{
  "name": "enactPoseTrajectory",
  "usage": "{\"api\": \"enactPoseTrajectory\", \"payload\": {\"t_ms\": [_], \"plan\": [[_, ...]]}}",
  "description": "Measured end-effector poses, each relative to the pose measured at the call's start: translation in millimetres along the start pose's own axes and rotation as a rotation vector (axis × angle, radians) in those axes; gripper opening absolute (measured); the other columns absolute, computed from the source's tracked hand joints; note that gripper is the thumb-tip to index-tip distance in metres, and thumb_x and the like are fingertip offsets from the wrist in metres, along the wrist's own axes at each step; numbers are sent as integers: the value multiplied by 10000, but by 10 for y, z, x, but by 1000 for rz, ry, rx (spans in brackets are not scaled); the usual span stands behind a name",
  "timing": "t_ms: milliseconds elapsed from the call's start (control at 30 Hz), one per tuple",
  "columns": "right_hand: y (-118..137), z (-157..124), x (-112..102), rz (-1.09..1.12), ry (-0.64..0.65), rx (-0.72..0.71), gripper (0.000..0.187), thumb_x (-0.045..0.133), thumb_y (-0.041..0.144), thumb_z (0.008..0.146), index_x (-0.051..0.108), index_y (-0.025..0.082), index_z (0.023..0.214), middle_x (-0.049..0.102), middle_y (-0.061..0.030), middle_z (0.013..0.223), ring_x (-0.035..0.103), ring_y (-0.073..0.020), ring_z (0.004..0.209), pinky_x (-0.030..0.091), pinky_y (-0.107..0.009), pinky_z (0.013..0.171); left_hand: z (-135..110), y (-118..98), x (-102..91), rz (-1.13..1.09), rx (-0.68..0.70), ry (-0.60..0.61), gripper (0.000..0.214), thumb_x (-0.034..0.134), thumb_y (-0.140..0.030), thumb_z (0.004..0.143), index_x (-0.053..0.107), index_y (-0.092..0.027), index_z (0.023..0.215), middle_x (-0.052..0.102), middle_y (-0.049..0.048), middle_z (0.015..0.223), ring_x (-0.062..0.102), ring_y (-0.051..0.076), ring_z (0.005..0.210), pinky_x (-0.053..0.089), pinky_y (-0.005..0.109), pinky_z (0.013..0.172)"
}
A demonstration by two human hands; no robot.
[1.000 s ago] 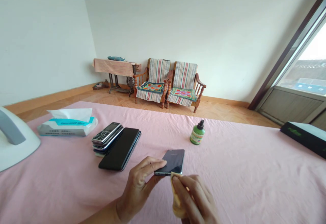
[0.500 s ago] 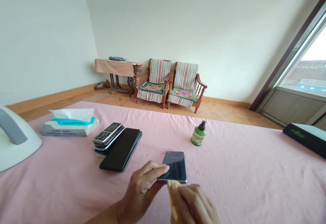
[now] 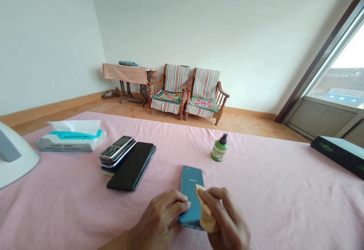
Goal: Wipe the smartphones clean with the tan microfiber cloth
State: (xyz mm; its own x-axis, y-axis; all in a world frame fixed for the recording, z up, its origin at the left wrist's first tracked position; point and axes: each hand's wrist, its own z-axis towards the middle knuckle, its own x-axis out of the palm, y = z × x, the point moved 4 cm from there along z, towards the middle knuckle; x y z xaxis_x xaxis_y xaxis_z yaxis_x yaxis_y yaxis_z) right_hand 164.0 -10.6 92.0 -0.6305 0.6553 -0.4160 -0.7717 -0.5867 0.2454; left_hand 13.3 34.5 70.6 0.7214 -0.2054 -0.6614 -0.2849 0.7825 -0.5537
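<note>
A blue smartphone (image 3: 191,189) lies back side up on the pink cloth, a camera lens at its far left corner. My left hand (image 3: 163,216) grips its near left edge, with fingertips resting on the back. Pinched in my right hand (image 3: 227,214) is a yellow cloth (image 3: 207,219), which touches the right side of the phone's back and hides part of that edge. Beyond the phone stands a green spray bottle (image 3: 219,150) with a black nozzle. To the left are a large black smartphone (image 3: 132,166) and a stack of phones topped by a keypad phone (image 3: 117,147).
The pink tablecloth (image 3: 270,189) covers the table. A tissue pack (image 3: 69,138) and a white rounded object with a grey part (image 3: 17,159) are at the left. A black-sided box (image 3: 338,153) sits at the right edge. Two wooden armchairs (image 3: 204,98) stand beyond the table.
The phone has tipped to lie flatter, and its back now looks blue instead of dark. My right hand has moved the cloth from the near edge up onto the right side of the back.
</note>
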Motion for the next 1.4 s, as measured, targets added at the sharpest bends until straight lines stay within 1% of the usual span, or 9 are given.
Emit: {"api": "enactPoseTrajectory", "payload": {"t_ms": [33,167,367,600,867,1033,1167,1267,1400], "plan": [[-126,-11,-7,1,72,47,328,405,90,871,631,160,1098,616,-94,879,642,-158,747,553,-232,622,-3,5,7,15,-30,8,404,551,21,758,631,-229,1065,639,53,1020,634,209,948,540,325,861],[-505,-37,-20,-27,103,180,349,423,37,783,642,181,1013,609,-73,883,639,-157,763,548,-229,634,4,11,8,-4,-132,114,627,497,73,594,621,-265,1107,608,32,1068,609,208,1000,519,331,912],[-480,-91,172,64,244,148,421,415,-25,750,632,186,1043,600,-60,865,605,-153,742,531,-239,637,35,-33,-93,-54,-115,185,739,519,34,490,576,-245,1172,567,44,1139,560,240,1039,470,378,970],[-372,-60,278,80,350,106,353,415,-23,796,624,183,992,606,-67,891,554,-185,808,505,-299,697,53,1,-70,-40,-159,191,480,652,-66,673,598,-240,1117,577,49,1116,538,242,1043,449,395,962],[-299,-157,352,41,513,220,263,475,-15,779,643,184,818,578,-44,815,522,-186,773,431,-287,668,44,2,-30,39,-124,199,353,683,-74,689,645,-204,1015,587,58,1061,538,239,1004,458,363,923],[-444,-91,505,-22,494,276,230,504,17,804,593,183,672,567,-37,776,508,-170,760,381,-264,654,52,31,7,57,-111,183,302,779,-180,670,677,-195,954,592,50,1007,557,228,945,474,331,872],[-630,40,667,-70,457,294,234,482,-13,765,554,179,652,550,-36,754,494,-171,769,364,-265,673,36,77,28,83,-95,164,346,810,-238,664,690,-196,986,593,52,997,567,224,914,477,331,856],[-580,-10,655,-72,443,293,224,479,-13,740,530,186,652,547,-35,764,486,-176,778,359,-269,677,36,90,42,96,-76,152,336,813,-231,650,697,-184,962,598,55,977,570,224,896,479,325,834],[-377,-187,539,-56,464,259,197,514,3,702,507,196,662,548,-23,782,487,-169,772,364,-260,679,48,94,60,112,-30,124,169,708,-139,710,696,-182,873,621,43,913,577,212,877,472,297,804]]}}
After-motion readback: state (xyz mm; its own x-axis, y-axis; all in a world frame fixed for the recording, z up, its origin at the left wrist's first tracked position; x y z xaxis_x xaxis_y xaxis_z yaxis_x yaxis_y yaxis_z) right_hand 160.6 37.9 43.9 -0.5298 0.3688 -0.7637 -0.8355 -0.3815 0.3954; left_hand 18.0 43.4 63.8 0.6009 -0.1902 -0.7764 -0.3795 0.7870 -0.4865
